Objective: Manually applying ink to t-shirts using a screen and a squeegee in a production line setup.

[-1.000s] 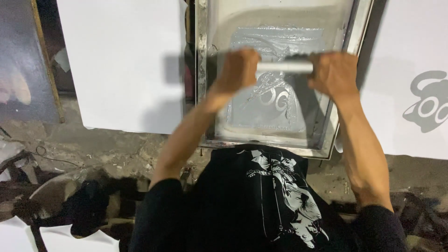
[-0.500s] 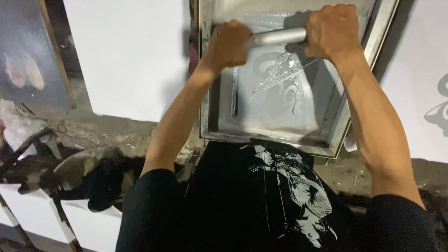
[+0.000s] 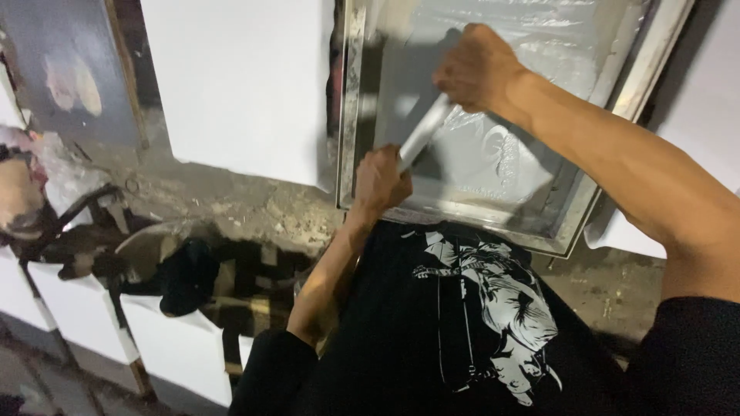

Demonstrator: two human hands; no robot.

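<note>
A metal-framed printing screen lies over a black shirt that bears a white figure print. Inside the frame, grey-white ink covers the mesh around a faint design. My left hand grips the near end of a silver squeegee handle. My right hand grips its far end. The squeegee sits slanted across the left part of the screen, its blade hidden behind the handle and hands.
White boards lie to the left and another to the right of the frame. The stained work surface runs along the front. Dark rags and clutter sit at lower left above white panels.
The squeegee has swung from lying level across the screen to a slant. My left hand came toward me to the frame's near left corner. The view shifted right.
</note>
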